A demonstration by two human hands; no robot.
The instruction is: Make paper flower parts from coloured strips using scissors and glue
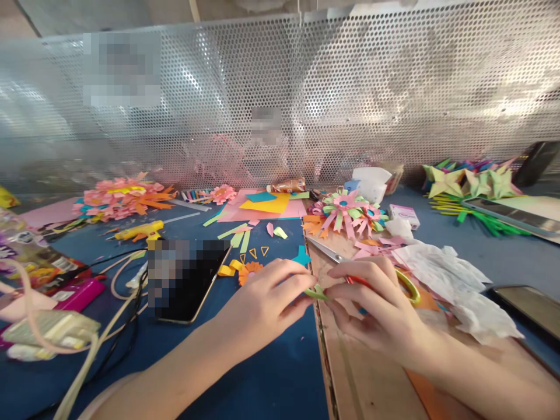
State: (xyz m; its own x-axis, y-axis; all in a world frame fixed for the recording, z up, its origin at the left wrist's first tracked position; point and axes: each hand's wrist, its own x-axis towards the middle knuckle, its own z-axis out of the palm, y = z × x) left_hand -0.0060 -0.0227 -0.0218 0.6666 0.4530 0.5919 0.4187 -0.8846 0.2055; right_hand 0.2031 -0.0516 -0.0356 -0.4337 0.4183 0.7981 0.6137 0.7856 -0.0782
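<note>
In the head view, the work in hand is, as I judge it, shaping a small green paper strip [315, 293]. It sits between my two hands, above the left edge of a wooden board [359, 373] that borders the blue tabletop [271, 379]. My left hand [273, 291] has its grip closed on one end, thumb and fingertips pinching. My right hand [376, 291] pinches the other end, its remaining fingers curled. Scissors [326, 251] with a yellow handle loop show by that hand, blades pointing away from me; I cannot tell whether my fingers bear them or they lie on the board behind.

What the move calls for, I think, is a light, steady pinch, since thin paper creases easily, and keeping the blades clear of my left fingertips. Just beyond those lies a blue paper scrap [301, 255], and to their left an orange paper flower [251, 272].

As for writing, a small white box [403, 216] carries purple lettering, too small for me to read surely. The brown bottle [286, 185] at the back seems to bear a label, and the shiny packet [48, 256] at far left has print; I can make out neither.
</note>
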